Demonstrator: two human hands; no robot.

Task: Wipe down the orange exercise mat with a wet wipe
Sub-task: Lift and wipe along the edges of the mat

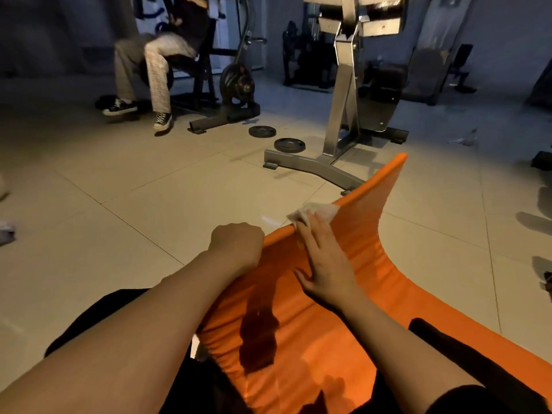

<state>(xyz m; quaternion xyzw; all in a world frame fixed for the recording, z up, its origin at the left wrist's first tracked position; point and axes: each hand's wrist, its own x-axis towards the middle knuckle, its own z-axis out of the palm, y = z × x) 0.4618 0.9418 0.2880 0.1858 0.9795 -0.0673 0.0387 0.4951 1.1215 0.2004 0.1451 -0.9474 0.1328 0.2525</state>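
The orange exercise mat (pixel 352 273) lies across my lap and curls upward, its far corner raised near the machine base. My left hand (pixel 237 245) grips the mat's left edge in a fist. My right hand (pixel 324 261) lies flat on the mat with straight fingers, its fingertips pressing a white wet wipe (pixel 313 213) against the mat's upper left edge. A dark wet patch (pixel 258 330) shows on the mat in front of me.
A steel gym machine base (pixel 316 167) stands just beyond the mat. Two weight plates (pixel 276 138) lie on the tiled floor. A person sits on a bench machine (pixel 155 67) at the back left. More equipment lines the far wall.
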